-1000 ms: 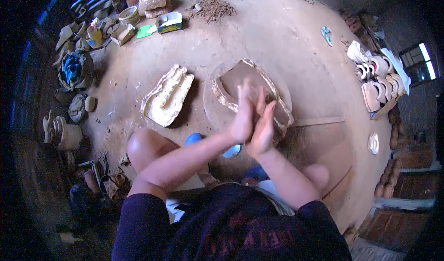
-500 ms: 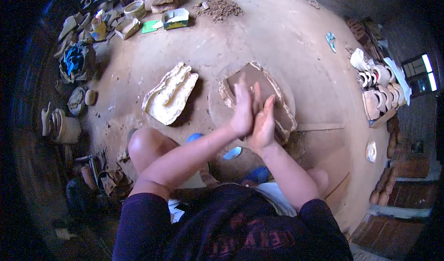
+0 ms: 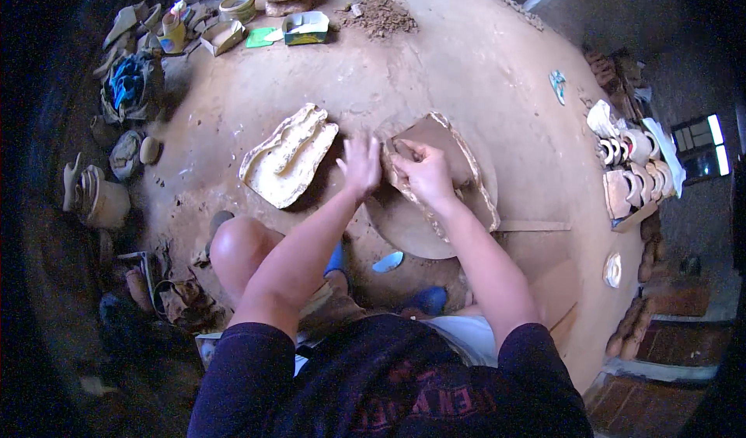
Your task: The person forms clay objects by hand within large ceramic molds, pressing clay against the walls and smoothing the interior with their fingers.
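Your left hand [image 3: 361, 162] is open, fingers spread and blurred, beside the left wall of the mould [image 3: 489, 205]; your right hand [image 3: 427, 174] curls over that wall — whether it grips anything, I can't tell. The mould sits on a round board [image 3: 392, 228], its clay [image 3: 444, 137] partly hidden. Red lettering [image 3: 451, 403] crosses your shirt [image 3: 326, 360] — broken by folds

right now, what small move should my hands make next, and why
I'd probably press gently along the left inner edge of the cream-rimmed, brown-lined, plaster-looking mould with your right hand, because that hand is at this edge. Your left hand, open, is beside the outer side of the same edge, so it could likely steady that wall.
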